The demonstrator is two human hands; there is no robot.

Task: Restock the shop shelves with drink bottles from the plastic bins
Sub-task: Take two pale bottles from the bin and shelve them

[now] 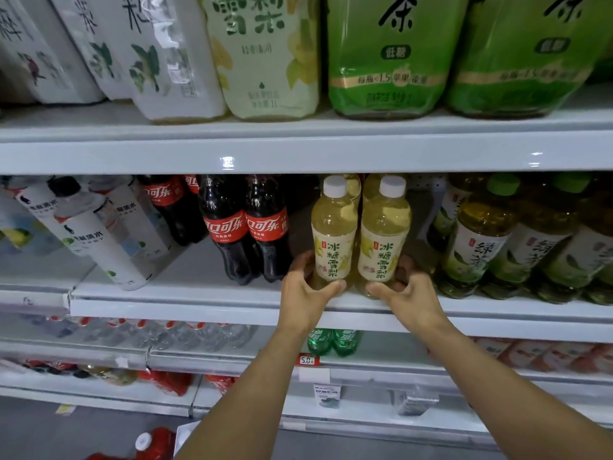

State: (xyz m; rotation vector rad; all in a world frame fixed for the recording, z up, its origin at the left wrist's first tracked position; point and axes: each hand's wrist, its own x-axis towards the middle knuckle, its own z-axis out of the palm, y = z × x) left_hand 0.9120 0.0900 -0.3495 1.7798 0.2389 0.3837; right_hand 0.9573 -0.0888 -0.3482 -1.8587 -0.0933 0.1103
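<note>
Left hand (306,288) clamped round base of left pear-drink bottle (333,240), thumb across front. Right hand (409,295) grips base of right pear-drink bottle (383,242) same way. Both bottles upright, touching, at front lip of middle shelf (199,307), centre of frame.

Best next: slide pair back together, bases flat, labels forward, without knocking cola bottles (247,227) left of them or green tea bottles (481,240) to right.

Pear bottles hold pale yellow liquid, white caps on. Plastic bins not clearly in view.
</note>
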